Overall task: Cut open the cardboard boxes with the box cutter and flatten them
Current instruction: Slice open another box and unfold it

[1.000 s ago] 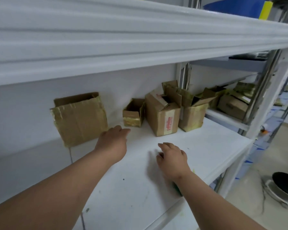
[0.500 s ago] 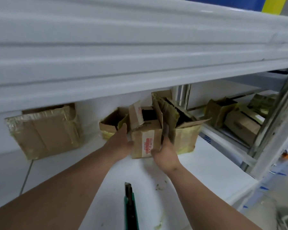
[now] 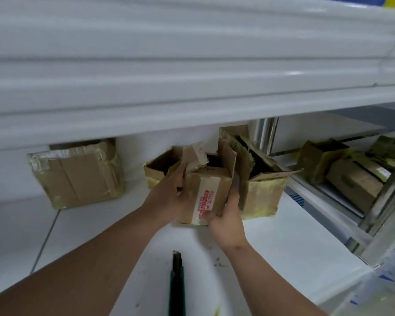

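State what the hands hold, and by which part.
Both hold the box with the red label: left hand on its left side, right hand on its right front corner.

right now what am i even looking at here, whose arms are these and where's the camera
No machine here: a person wears the camera on their head, so it looks forward and down at their own arms. Both hands, left hand and right hand, grip the box with red print on a white shelf. Around it stand a small open box, a taped box and a flattened box against the wall. The green box cutter lies nearer the person, untouched.
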### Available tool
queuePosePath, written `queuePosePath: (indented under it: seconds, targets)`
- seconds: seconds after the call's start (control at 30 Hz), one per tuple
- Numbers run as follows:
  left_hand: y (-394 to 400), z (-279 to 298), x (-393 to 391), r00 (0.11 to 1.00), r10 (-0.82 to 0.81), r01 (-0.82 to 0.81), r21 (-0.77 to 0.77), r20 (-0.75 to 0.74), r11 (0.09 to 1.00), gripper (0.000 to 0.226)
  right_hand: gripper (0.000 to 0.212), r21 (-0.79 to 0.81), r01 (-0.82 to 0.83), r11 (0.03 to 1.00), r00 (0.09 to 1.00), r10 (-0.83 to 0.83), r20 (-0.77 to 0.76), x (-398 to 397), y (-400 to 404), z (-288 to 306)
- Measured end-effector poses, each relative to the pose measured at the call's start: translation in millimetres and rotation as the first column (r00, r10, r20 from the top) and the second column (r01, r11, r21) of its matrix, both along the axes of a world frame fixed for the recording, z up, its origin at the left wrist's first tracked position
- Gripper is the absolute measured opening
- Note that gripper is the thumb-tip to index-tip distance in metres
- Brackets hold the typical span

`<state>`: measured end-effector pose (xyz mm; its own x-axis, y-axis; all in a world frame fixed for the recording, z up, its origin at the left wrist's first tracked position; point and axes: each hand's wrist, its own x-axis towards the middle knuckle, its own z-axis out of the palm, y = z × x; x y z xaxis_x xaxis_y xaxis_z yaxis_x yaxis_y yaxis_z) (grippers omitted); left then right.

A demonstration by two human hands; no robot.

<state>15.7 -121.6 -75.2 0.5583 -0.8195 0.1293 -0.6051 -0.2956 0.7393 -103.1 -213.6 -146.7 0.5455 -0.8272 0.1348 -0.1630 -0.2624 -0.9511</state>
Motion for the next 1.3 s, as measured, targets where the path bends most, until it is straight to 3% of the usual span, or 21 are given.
queuePosePath:
  seconds: [0.23,0.37,0.43,0.47,0.53,0.63,0.77,0.87,1.0,1.13,1.2,1.3]
  targets:
    - [51,18,-8,0.993,-0.007,0.008,-0.013,0.118,1.000,0.070,0.071,0.027,-0.033,0.999,0.977,0.026,0.212,-10,57,17]
    - [91,30,-15,0.976,-0.018,0.028,-0.045,0.217,0.999,0.063,0.082,0.088,-0.062,0.994,0.957,0.035,0.288,-10,104,33]
    - [117,34,-19,0.980,-0.028,0.046,-0.083,0.199,0.995,0.057,0.098,0.078,-0.042,0.996,0.953,0.016,0.304,-7,129,40]
    - [131,35,-22,0.985,-0.038,0.057,-0.107,0.169,0.993,0.053,0.117,0.080,-0.025,0.996,0.961,0.002,0.278,-6,141,44]
    - [162,40,-29,0.995,-0.051,0.064,-0.168,0.082,0.984,0.046,0.147,0.121,0.028,0.992,0.988,-0.046,0.149,-4,164,51]
    - [205,44,-31,0.999,-0.037,0.037,-0.168,0.006,0.985,0.044,0.152,0.144,0.054,0.988,0.996,-0.064,0.064,1,196,55]
    - [250,42,-16,0.999,0.004,-0.012,-0.161,-0.052,0.987,0.038,0.143,0.167,0.009,0.986,0.997,-0.021,0.068,11,233,57]
    - [278,44,-9,0.998,-0.014,0.009,-0.088,-0.054,0.996,0.054,0.132,0.266,-0.048,0.963,0.993,0.017,0.118,17,252,57]
    - [306,39,6,0.983,-0.024,-0.007,0.169,0.181,0.986,0.073,0.105,0.482,-0.295,0.825,0.951,0.206,0.228,17,259,47]
    - [314,32,12,0.922,-0.112,-0.050,0.400,0.371,0.915,0.088,0.056,0.608,-0.473,0.638,0.876,0.416,0.244,13,251,44]
    - [308,25,16,0.927,-0.112,-0.053,0.423,0.357,0.905,0.098,0.060,0.624,-0.451,0.638,0.877,0.448,0.176,13,242,41]
    - [294,7,21,0.937,-0.102,-0.050,0.416,0.334,0.908,0.119,0.081,0.556,-0.299,0.775,0.888,0.440,-0.135,15,228,38]
